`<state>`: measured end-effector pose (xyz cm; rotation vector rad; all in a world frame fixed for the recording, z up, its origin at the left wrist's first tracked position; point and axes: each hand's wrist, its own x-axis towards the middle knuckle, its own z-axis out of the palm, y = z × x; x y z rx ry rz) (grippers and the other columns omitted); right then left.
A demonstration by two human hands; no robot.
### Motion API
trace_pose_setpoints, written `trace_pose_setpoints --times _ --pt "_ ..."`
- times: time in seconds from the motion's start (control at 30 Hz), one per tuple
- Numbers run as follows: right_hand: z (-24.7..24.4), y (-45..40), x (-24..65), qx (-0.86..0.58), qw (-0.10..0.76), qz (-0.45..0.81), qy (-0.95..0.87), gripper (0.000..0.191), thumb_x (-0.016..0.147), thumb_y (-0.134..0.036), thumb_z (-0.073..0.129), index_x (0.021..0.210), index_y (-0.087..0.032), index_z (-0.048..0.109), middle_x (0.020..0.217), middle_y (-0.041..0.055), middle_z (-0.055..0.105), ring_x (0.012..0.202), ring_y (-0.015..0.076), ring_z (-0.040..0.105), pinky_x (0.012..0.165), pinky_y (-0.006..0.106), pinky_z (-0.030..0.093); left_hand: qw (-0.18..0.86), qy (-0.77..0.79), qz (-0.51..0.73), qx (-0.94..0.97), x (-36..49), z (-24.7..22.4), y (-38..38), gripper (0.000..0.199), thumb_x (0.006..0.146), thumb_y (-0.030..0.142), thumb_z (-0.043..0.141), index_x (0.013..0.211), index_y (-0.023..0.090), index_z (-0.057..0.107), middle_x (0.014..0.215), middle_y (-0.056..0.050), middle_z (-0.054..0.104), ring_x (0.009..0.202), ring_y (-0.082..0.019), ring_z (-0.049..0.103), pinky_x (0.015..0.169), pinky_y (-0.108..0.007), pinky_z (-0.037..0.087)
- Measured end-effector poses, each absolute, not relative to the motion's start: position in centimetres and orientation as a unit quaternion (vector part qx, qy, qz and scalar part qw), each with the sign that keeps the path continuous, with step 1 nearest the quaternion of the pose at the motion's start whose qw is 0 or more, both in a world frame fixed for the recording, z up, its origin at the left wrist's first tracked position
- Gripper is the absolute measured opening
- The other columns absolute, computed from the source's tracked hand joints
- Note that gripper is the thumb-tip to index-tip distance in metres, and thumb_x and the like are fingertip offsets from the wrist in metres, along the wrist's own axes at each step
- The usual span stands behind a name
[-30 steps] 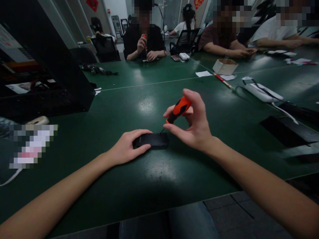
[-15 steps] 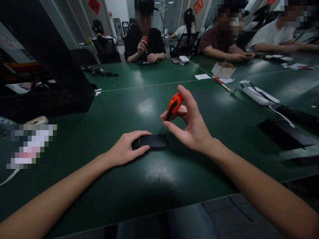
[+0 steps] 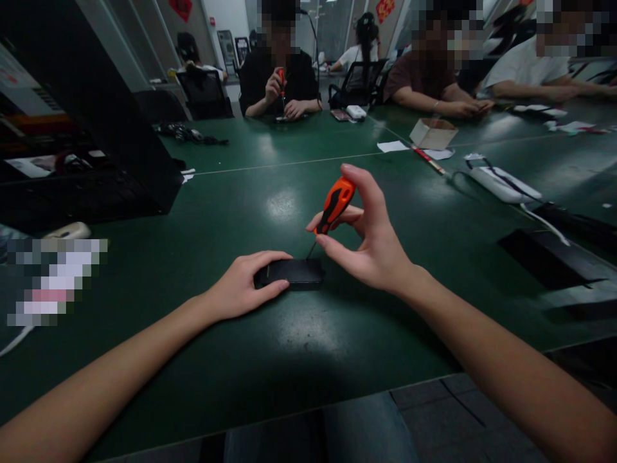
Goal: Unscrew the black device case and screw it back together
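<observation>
A small black rectangular box [image 3: 303, 272] lies flat on the green table [image 3: 231, 373]. My left hand [image 3: 250, 284] grips its left end, thumb along the near side and fingers along the far side. In my right hand [image 3: 369, 238] is an orange and black screwdriver [image 3: 333, 204], tilted, with the index finger on top of the handle and the thumb and other fingers near its lower end. Its thin shaft points down to the far edge of the box's top; the tip is too small to make out.
A black shelf unit [image 3: 144, 148] stands at the left. At the right are a white power strip [image 3: 506, 182], cables and a black box [image 3: 542, 257]. Further back sit an open carton [image 3: 432, 134] and several people, one holding another screwdriver [image 3: 282, 80].
The screwdriver's handle has turned a little in my right hand, and its black grip pattern shows differently. My left hand keeps its hold on the box.
</observation>
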<state>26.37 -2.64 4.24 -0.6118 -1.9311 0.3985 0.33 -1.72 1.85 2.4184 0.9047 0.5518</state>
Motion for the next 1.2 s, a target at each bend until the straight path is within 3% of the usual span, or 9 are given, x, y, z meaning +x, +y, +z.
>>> trace_pose_setpoints --times 0.17,0.3,0.47,0.57,0.73,0.93,1.1,1.2 --pt "3.88 -2.34 26.43 -0.283 0.534 0.108 -0.789 0.095 0.081 -0.03 0.082 0.156 -0.039 0.024 0.154 0.012 0.044 0.095 0.0185 0.069 0.08 0.036 0.06 0.25 0.335 0.201 0.886 0.47 2.0 -1.79 0.044 0.095 0.043 0.061 0.13 0.018 0.063 0.122 -0.01 0.073 0.106 -0.025 0.07 0.097 -0.036 0.054" --pt "4.11 -2.2 26.5 -0.287 0.539 0.146 -0.779 0.087 0.085 -0.023 0.076 0.155 -0.035 0.025 0.126 0.0067 0.063 0.09 0.0162 0.069 0.078 0.032 0.059 0.25 0.33 0.205 0.887 0.41 1.91 -1.78 0.043 0.095 0.043 0.061 0.13 0.018 0.062 0.124 -0.011 0.072 0.11 -0.026 0.069 0.1 -0.037 0.052" --pt "4.41 -2.54 26.46 -0.258 0.521 0.193 -0.79 0.087 0.089 -0.018 0.069 0.158 -0.034 0.018 0.105 0.0018 0.068 0.096 0.0182 0.07 0.082 0.035 0.059 0.253 0.325 0.212 0.886 0.31 1.79 -1.79 0.043 0.096 0.043 0.061 0.131 0.018 0.062 0.124 -0.011 0.072 0.11 -0.026 0.069 0.098 -0.037 0.053" --pt "4.24 -2.66 26.4 -0.248 0.517 0.196 -0.795 0.088 0.089 -0.019 0.068 0.158 -0.037 0.018 0.118 0.0041 0.065 0.097 0.0193 0.071 0.084 0.04 0.06 0.254 0.325 0.212 0.886 0.32 1.81 -1.76 0.042 0.096 0.043 0.061 0.13 0.018 0.062 0.123 -0.011 0.072 0.108 -0.025 0.069 0.097 -0.036 0.053" --pt "3.64 -2.44 26.42 -0.264 0.525 0.145 -0.796 0.093 0.084 -0.029 0.076 0.157 -0.042 0.02 0.148 0.0098 0.048 0.099 0.0214 0.07 0.081 0.043 0.063 0.251 0.321 0.209 0.889 0.34 1.78 -1.68 0.043 0.095 0.044 0.061 0.13 0.019 0.062 0.122 -0.01 0.072 0.106 -0.025 0.07 0.096 -0.037 0.054" --pt "3.9 -2.48 26.46 -0.276 0.529 0.1 -0.796 0.092 0.083 -0.023 0.077 0.156 -0.041 0.025 0.155 0.0101 0.043 0.1 0.0204 0.069 0.081 0.039 0.064 0.25 0.321 0.211 0.889 0.4 1.75 -1.69 0.043 0.095 0.043 0.061 0.13 0.018 0.062 0.122 -0.01 0.072 0.105 -0.024 0.07 0.095 -0.035 0.054" --pt "4.17 -2.9 26.11 -0.26 0.522 0.115 -0.805 0.093 0.087 -0.017 0.07 0.16 -0.042 0.017 0.15 0.0087 0.048 0.095 0.0189 0.07 0.086 0.041 0.064 0.247 0.325 0.214 0.888 0.43 1.78 -1.82 0.042 0.095 0.042 0.062 0.13 0.017 0.063 0.123 -0.01 0.072 0.109 -0.025 0.069 0.097 -0.035 0.053" --pt "3.78 -3.0 25.96 -0.257 0.528 0.111 -0.802 0.094 0.088 -0.018 0.067 0.161 -0.044 0.014 0.156 0.0087 0.043 0.096 0.0202 0.071 0.087 0.042 0.064 0.251 0.331 0.217 0.883 0.43 1.7 -1.91 0.043 0.095 0.043 0.061 0.13 0.018 0.063 0.123 -0.01 0.072 0.109 -0.025 0.069 0.098 -0.036 0.053"
